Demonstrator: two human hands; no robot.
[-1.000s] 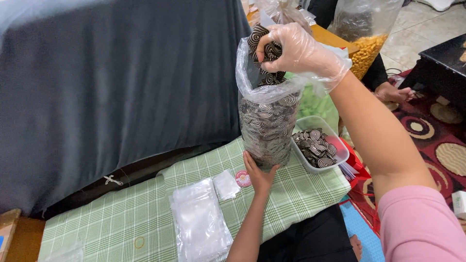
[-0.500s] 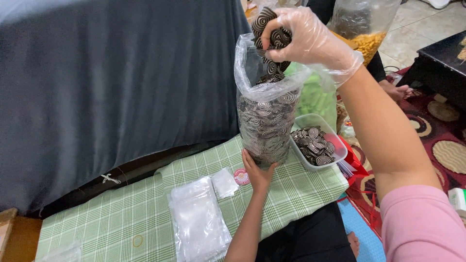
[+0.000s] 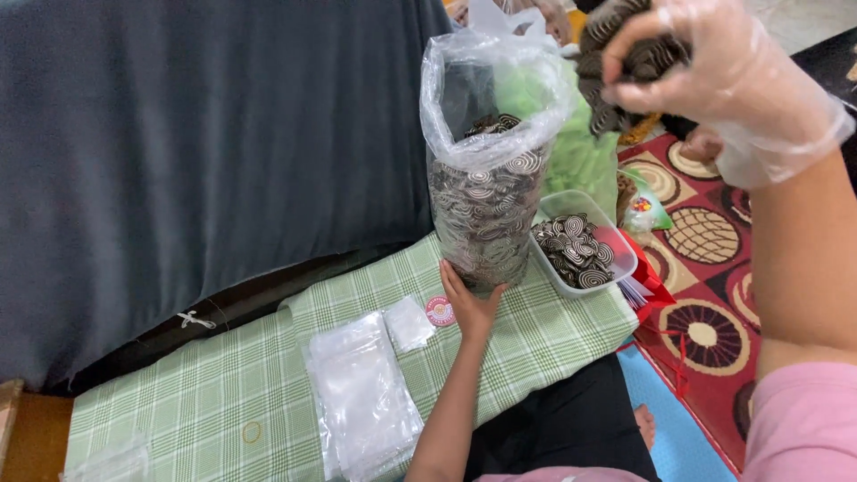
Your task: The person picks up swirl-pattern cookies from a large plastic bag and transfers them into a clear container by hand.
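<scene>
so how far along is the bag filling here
Done: the tall clear bag is packed with swirl cookies to about two thirds. In hand: the gloved right hand holds a handful above it while the left hand steadies its base. Left: cookies in the tub, and empty bags.

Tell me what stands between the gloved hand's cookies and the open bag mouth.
Nothing visible does. The right hand holds spiral cookies up beside the clear plastic bag, whose mouth gapes open; the left hand steadies the bag's base on the green checked cloth.

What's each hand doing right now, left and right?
Left hand: open, palm pressed against the base of the clear bag of spiral cookies.
Right hand: gloved, closed on a handful of spiral cookies, raised beside the bag.
</scene>
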